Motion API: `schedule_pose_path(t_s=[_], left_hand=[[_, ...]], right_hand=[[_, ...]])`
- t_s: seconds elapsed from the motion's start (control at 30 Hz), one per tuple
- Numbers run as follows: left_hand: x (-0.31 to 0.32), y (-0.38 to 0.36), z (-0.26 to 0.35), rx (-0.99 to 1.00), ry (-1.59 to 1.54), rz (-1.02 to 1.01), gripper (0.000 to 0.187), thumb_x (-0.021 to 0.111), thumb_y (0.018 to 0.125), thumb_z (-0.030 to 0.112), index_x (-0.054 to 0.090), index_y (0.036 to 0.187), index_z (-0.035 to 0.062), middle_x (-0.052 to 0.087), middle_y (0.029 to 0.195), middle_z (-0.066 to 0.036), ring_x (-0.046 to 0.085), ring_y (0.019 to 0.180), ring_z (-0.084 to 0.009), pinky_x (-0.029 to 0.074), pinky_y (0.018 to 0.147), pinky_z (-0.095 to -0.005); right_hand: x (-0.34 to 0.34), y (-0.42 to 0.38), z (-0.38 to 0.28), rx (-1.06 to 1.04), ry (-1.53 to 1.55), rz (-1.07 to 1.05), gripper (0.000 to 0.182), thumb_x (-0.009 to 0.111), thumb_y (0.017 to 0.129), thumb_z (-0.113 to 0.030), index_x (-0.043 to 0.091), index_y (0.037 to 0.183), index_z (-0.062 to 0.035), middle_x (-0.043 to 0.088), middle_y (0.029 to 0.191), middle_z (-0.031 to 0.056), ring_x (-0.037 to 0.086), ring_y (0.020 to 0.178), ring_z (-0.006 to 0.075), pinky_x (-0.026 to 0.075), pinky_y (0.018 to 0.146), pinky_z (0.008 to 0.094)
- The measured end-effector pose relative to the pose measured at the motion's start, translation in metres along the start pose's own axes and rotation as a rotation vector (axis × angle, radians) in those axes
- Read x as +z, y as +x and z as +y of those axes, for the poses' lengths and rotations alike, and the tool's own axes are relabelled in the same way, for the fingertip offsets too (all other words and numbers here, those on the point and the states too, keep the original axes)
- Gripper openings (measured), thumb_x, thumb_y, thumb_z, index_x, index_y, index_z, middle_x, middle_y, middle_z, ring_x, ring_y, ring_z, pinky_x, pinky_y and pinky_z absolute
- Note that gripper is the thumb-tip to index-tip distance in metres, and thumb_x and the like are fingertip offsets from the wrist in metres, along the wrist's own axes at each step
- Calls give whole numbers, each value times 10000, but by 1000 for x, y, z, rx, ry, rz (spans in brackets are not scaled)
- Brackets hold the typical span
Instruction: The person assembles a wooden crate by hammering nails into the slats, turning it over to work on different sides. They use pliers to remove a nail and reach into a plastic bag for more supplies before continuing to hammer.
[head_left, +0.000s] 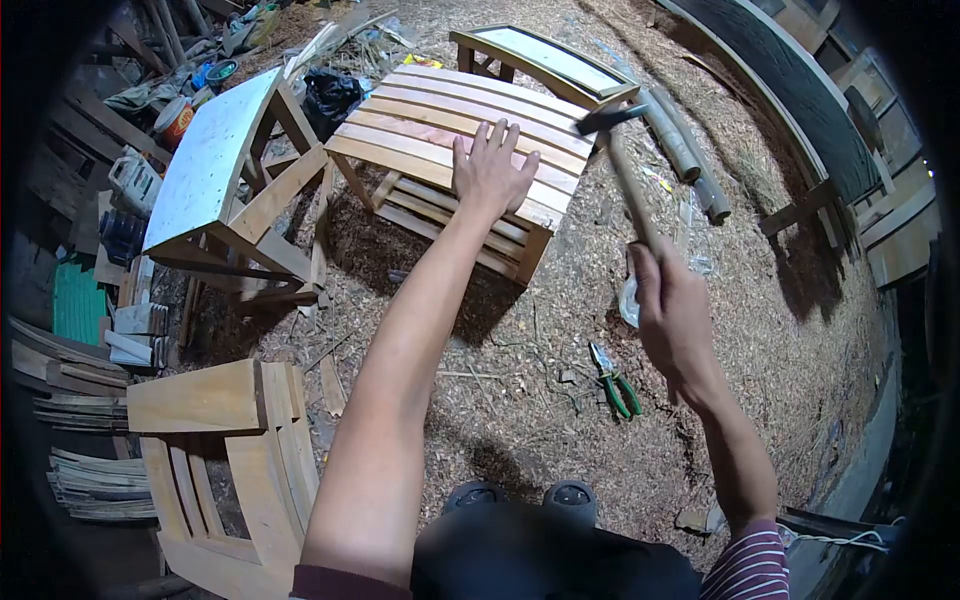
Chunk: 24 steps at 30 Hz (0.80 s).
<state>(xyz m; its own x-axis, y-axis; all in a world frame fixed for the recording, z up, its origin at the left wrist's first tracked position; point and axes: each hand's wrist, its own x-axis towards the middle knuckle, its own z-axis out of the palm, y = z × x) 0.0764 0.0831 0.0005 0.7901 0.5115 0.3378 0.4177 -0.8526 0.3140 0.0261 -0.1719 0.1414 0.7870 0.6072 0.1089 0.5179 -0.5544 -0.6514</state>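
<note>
A low wooden table (400, 138) with a slatted top and a slatted lower shelf stands in front of me. My left hand (487, 172) lies on its top near the front right part, palm down with fingers spread. In my right hand (668, 310) is a hammer (630, 185), gripped by its wooden handle. The dark hammer head is raised near the table's right corner, apart from the slats as far as I can tell. Pliers with green handles (622, 393) lie on the ground below my right hand.
A white-topped wooden table (205, 180) stands at left, and a framed white-topped one (545, 58) behind. Wooden frames (195, 400) are stacked at lower left. Rolled tubes (672, 140) lie at right on ground covered with wood shavings (760, 390). Planks and clutter line the left side.
</note>
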Motion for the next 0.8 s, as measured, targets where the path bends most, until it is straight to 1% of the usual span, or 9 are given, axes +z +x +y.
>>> schedule_pose_path(t_s=[0.17,0.33,0.43,0.47,0.5,0.6,0.7,0.77,0.8], left_hand=[[-2,-1,1,0,14,-14,635,349,917,518,354,1431,145,324,1494,-48,242,1395,-226,136,1129,-512],[-3,-1,2,-10,24,-20,639,326,924,523,338,1439,145,309,1502,-43,237,1397,-223,124,1132,-507],[-6,-2,3,-6,25,-34,641,323,924,525,337,1440,144,301,1506,-41,236,1398,-226,125,1131,-507],[-3,-1,1,-5,8,-25,640,324,922,523,340,1438,145,296,1508,-41,235,1398,-229,124,1131,-508],[-3,-1,2,-2,11,-17,640,324,922,523,340,1438,145,296,1508,-41,235,1398,-229,124,1131,-508],[1,1,-1,-3,11,-8,634,328,919,518,345,1436,151,305,1505,-45,239,1396,-231,122,1126,-522],[1,1,0,-5,15,-5,634,328,918,521,350,1434,152,306,1504,-44,241,1395,-231,120,1127,-520],[-1,-2,0,-9,13,-26,636,328,917,528,356,1432,154,301,1507,-39,242,1395,-230,119,1130,-516],[0,-1,0,-10,15,-26,636,327,919,528,355,1432,155,299,1507,-38,241,1395,-230,120,1132,-515]], right_hand=[[39,-12,59,-33,-191,-210,212,467,953,-167,517,936,39,588,659,276,589,572,446,427,547,513],[6,-1,8,7,44,49,222,442,977,-184,549,1000,9,481,534,133,483,442,228,366,451,400],[38,-8,44,-276,36,115,196,468,958,-162,523,968,26,500,533,174,515,446,321,371,457,436],[41,-9,61,-28,-150,-205,192,477,949,-158,503,927,31,528,572,248,550,527,427,378,501,501],[43,-7,60,-12,-145,-164,209,479,949,-166,492,888,34,531,608,308,546,599,493,363,550,556],[30,0,51,81,-156,-201,220,484,950,-173,505,911,42,535,589,259,543,549,452,360,528,541],[11,-5,11,-3,53,67,202,489,946,-170,529,971,27,517,562,162,493,460,344,371,458,433],[41,-9,47,-240,113,185,187,492,944,-164,520,953,20,533,570,193,526,479,363,384,463,438],[48,-9,65,-37,-98,-138,178,498,940,-161,508,947,17,546,582,230,564,522,396,397,480,461]])
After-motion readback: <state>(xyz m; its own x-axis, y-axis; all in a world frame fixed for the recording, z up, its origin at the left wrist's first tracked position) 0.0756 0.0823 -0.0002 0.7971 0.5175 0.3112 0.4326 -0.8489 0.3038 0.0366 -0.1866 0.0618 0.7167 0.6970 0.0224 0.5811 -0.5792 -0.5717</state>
